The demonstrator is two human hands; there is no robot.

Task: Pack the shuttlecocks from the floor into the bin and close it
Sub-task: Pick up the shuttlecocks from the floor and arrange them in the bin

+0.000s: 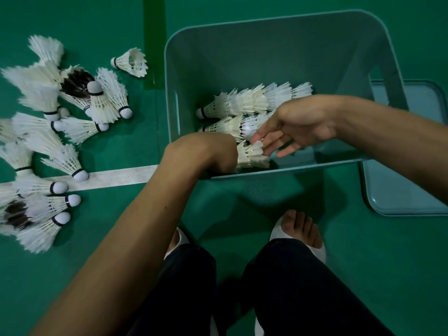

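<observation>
A teal plastic bin (266, 40) stands open on the green floor, with rows of nested white shuttlecocks (254, 100) lying inside. My left hand (206, 154) reaches over the bin's near rim and is shut on a shuttlecock stack (252, 155) low in the bin. My right hand (298, 124) hovers over the same stack with fingers spread, its fingertips touching the feathers. Several loose shuttlecocks (48, 132) lie in a pile on the floor left of the bin. One single shuttlecock (131, 61) lies apart near the bin's far left corner.
The bin's lid (407, 185) lies flat on the floor to the right of the bin. A white court line (116, 178) runs under the pile. My feet in white slippers (300, 234) and dark trousers are just in front of the bin.
</observation>
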